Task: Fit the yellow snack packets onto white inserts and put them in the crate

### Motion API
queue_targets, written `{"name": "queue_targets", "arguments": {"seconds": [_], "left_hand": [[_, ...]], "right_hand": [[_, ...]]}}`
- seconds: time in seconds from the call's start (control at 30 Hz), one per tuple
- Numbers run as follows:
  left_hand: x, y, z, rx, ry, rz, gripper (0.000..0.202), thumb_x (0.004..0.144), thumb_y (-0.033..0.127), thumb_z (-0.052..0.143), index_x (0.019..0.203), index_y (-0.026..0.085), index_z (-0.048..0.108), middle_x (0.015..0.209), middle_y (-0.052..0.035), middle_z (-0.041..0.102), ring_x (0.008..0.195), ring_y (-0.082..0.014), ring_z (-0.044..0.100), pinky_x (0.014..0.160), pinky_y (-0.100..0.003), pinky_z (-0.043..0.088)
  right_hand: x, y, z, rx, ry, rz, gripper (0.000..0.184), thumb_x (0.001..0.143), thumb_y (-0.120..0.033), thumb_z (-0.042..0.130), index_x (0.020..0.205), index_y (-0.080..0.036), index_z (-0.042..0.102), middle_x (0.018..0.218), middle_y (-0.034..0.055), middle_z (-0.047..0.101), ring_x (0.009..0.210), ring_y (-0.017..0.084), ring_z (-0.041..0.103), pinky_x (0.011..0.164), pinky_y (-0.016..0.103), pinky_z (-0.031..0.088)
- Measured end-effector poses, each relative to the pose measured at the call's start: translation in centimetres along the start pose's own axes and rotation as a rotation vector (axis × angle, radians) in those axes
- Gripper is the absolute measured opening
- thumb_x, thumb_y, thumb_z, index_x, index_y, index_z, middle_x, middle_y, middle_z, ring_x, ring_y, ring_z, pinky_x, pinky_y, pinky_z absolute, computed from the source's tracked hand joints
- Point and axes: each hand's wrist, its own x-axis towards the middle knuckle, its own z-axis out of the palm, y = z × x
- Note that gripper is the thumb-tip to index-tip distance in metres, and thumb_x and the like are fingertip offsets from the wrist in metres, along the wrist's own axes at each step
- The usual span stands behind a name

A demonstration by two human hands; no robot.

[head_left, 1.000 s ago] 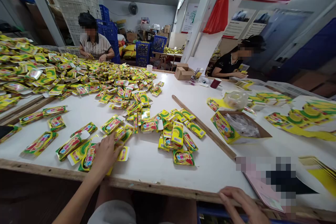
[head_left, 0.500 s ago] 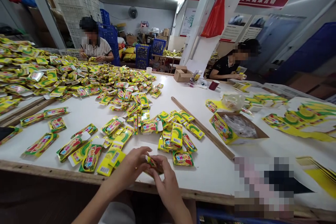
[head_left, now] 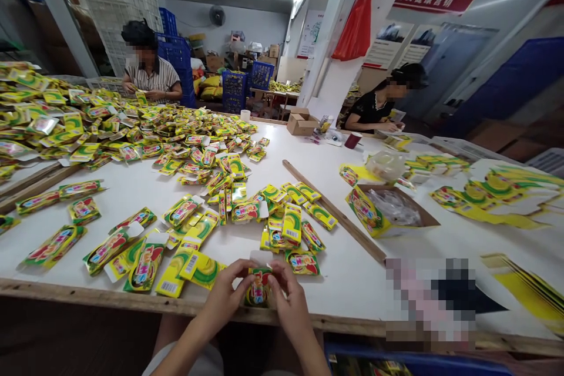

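"Yellow-and-green printed card, thin-looking, w/ a white flap (head_left: 261, 257) sticking up at the far end. Where's that small box (head_left: 259, 291)?"

"Right in front of me, nr edge of the table (head_left: 348, 288). Can't tell if it's resting on the wood trim or lifted a bit."

"And your fingers?"

"Clamped on it, both sides: left hand (head_left: 222, 294) on its left edge, right hand (head_left: 291, 296) on its right, thumbs on the printed face. Can't see what's behind it."

"How'd it handle, d'you reckon?"

"Light, prob., tho the contents are hidden. Stiff along the folds, softer mid-face, so a hard squeeze there might dent it. Gloss looks a bit slippery. Flap's the weak bit, I'd say, easy to crease. Best hold = side edges, gentle pinch, flap left free."

"What's round it?"

"Yellow box (head_left: 202, 270) lying flat just beside my left hand; another box (head_left: 302, 262), logo up, just past the right. Further out, a wooden strip (head_left: 335, 211) slants across the table, & to the right of it there's an open carton (head_left: 370, 220) w/ crumpled clear plastic (head_left: 392, 207) inside. Big heap (head_left: 127, 129) of similar boxes far left, co-worker in stripes (head_left: 154, 77) behind it. Another in black (head_left: 370, 108), far right, hands busy w/ something too small to tell."
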Motion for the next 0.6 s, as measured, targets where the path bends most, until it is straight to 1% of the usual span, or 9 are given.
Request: {"name": "queue_targets", "arguments": {"seconds": [0.07,0.17,0.2,0.27,0.33,0.37,0.47,0.53,0.6], "left_hand": [[0.5,0.2,0.2,0.021,0.003,0.036,0.016,0.088,0.026,0.054,0.096,0.021,0.066,0.099,-0.0073,0.07,0.099,-0.0228,0.063,0.09,-0.035,0.048],[1.0,0.0,0.7,-0.044,0.041,0.055,0.014,0.086,0.026,0.057,0.094,0.02,0.067,0.101,-0.008,0.069,0.107,-0.0245,0.06,0.096,-0.038,0.045],[1.1,-0.1,0.9,-0.107,0.049,0.04,0.017,0.086,0.027,0.057,0.1,0.021,0.065,0.102,-0.0078,0.069,0.105,-0.024,0.062,0.094,-0.037,0.047],[1.3,-0.3,1.1,-0.243,0.052,0.002,0.029,0.085,0.028,0.058,0.113,0.022,0.057,0.102,-0.0072,0.069,0.096,-0.0219,0.065,0.086,-0.035,0.052],[1.4,-0.3,1.1,-0.287,0.034,-0.014,0.032,0.085,0.028,0.059,0.116,0.022,0.056,0.102,-0.0074,0.069,0.093,-0.0212,0.066,0.083,-0.034,0.053],[1.5,-0.2,1.0,-0.264,0.023,-0.003,0.028,0.085,0.028,0.059,0.112,0.021,0.059,0.102,-0.0078,0.069,0.095,-0.0217,0.066,0.084,-0.034,0.052],[1.6,0.1,0.7,-0.136,0.013,0.066,0.016,0.086,0.028,0.058,0.095,0.019,0.068,0.101,-0.0087,0.069,0.099,-0.0234,0.064,0.089,-0.036,0.05],[1.5,0.2,0.7,-0.086,0.03,0.098,0.016,0.085,0.028,0.059,0.093,0.019,0.069,0.099,-0.0086,0.07,0.099,-0.0234,0.064,0.09,-0.036,0.05],[1.4,0.2,0.8,-0.069,0.058,0.094,0.016,0.085,0.028,0.059,0.092,0.019,0.07,0.097,-0.0083,0.07,0.097,-0.023,0.064,0.088,-0.035,0.05]], "right_hand": [[0.9,-0.5,-0.5,-0.072,-0.022,-0.048,0.014,0.089,-0.029,0.055,0.096,-0.021,0.064,0.093,0.0051,0.069,0.089,0.021,0.066,0.081,0.03,0.053],[1.8,-0.7,-0.7,-0.126,-0.053,-0.116,0.015,0.089,-0.029,0.054,0.083,-0.021,0.065,0.085,0.004,0.067,0.084,0.02,0.064,0.079,0.03,0.052],[1.9,-0.6,-0.6,-0.115,-0.045,-0.119,0.014,0.089,-0.029,0.054,0.083,-0.021,0.065,0.085,0.004,0.067,0.084,0.02,0.064,0.078,0.03,0.052],[1.9,-0.3,-0.3,-0.065,0.009,-0.101,0.012,0.089,-0.028,0.055,0.096,-0.021,0.063,0.089,0.0046,0.067,0.085,0.019,0.064,0.077,0.029,0.053],[1.7,0.0,-0.2,-0.03,0.052,-0.092,0.02,0.088,-0.027,0.056,0.107,-0.021,0.06,0.096,0.006,0.068,0.088,0.019,0.065,0.078,0.03,0.053],[1.6,0.1,-0.2,-0.034,0.049,-0.102,0.02,0.088,-0.026,0.056,0.107,-0.022,0.061,0.098,0.0063,0.068,0.09,0.02,0.065,0.08,0.031,0.053],[1.5,-0.1,-0.6,-0.085,-0.028,-0.155,0.013,0.088,-0.024,0.056,0.094,-0.023,0.068,0.097,0.0057,0.069,0.094,0.021,0.063,0.082,0.033,0.051],[1.4,-0.4,-0.7,-0.101,-0.054,-0.164,0.012,0.087,-0.023,0.058,0.093,-0.023,0.069,0.098,0.0057,0.069,0.095,0.021,0.063,0.08,0.032,0.051],[1.3,-0.7,-0.6,-0.102,-0.034,-0.152,0.012,0.086,-0.024,0.06,0.093,-0.022,0.069,0.099,0.0061,0.069,0.095,0.021,0.063,0.078,0.031,0.051]]}}
